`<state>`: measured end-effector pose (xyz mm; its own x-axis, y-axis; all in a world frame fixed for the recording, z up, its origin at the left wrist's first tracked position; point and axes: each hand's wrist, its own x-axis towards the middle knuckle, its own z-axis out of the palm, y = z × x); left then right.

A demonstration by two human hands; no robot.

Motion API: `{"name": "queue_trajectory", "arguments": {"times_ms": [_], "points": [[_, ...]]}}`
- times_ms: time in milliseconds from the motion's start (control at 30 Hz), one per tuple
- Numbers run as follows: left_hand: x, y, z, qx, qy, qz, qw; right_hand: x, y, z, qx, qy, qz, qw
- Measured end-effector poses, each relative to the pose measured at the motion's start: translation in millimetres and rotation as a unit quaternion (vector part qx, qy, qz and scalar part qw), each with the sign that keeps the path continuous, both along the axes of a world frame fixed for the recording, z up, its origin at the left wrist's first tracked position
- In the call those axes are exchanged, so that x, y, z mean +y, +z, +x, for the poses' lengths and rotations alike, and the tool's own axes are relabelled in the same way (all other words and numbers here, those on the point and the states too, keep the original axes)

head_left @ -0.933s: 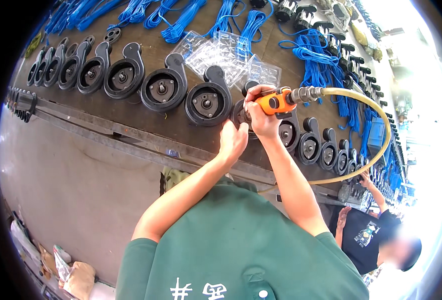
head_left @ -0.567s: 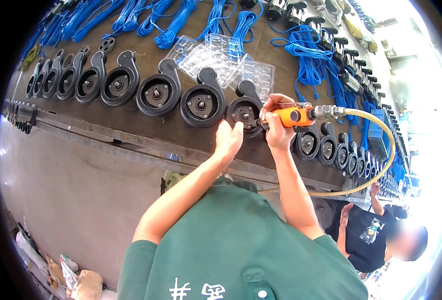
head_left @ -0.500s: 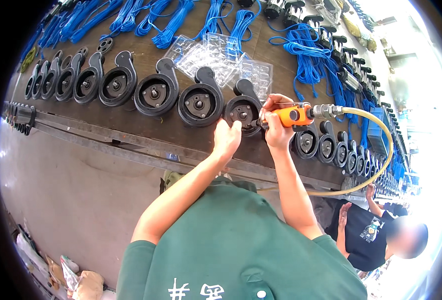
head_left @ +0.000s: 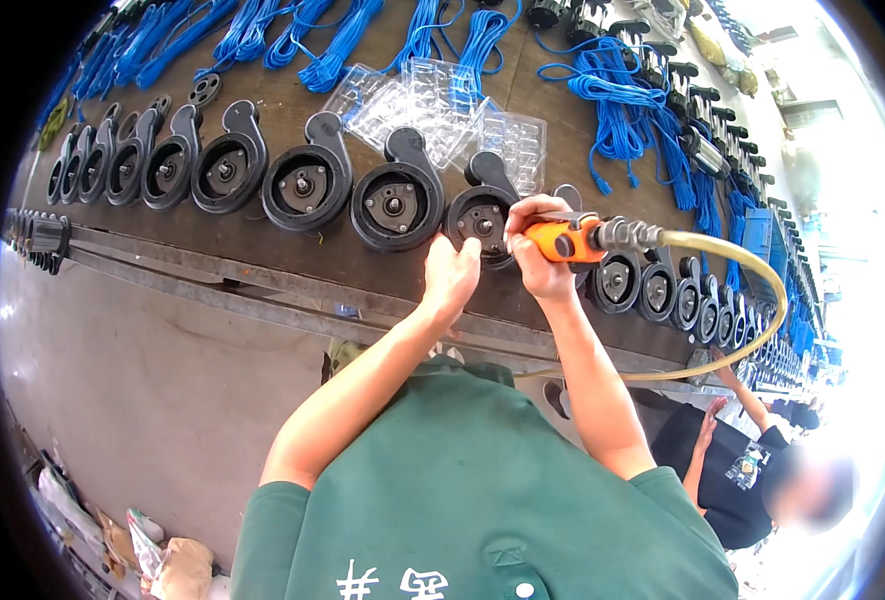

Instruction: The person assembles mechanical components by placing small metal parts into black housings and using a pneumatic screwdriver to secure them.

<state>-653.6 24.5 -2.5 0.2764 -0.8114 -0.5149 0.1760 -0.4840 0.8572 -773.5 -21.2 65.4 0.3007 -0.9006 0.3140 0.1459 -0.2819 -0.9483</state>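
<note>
A black round housing (head_left: 483,222) with a short rounded arm lies in front of me, a metal shaft standing up in its middle. My left hand (head_left: 450,274) is closed on its near left rim, thumb uppermost. My right hand (head_left: 542,258) grips an orange air screwdriver (head_left: 567,240) lying almost level. The tool's front end points at the right side of this housing, but my fingers hide its tip, so contact cannot be made out. A metal fitting (head_left: 630,234) joins the tool to a yellowish air hose (head_left: 737,255).
More such housings (head_left: 306,187) line the bench (head_left: 232,235) on both sides. Behind them lie clear plastic trays (head_left: 417,105) and bundled blue cords (head_left: 617,110). The hose loops down at the right. A co-worker (head_left: 727,460) in a dark shirt stands at lower right.
My right hand and the screwdriver have shifted slightly left, the tool's back end dropping a little. My left hand stays at the rim. The co-worker's hands have moved.
</note>
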Motion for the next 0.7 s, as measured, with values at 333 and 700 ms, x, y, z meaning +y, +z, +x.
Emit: {"name": "queue_trajectory", "arguments": {"times_ms": [333, 700], "points": [[10, -6, -3, 0.065, -0.011, -0.032, 0.997, 0, 11, 3, -0.043, -0.059, 0.024, 0.997], [-27, 74, -43, -0.431, -0.350, -0.361, 0.750, 33, 49, -113, -0.166, -0.239, -0.077, 0.954]]}}
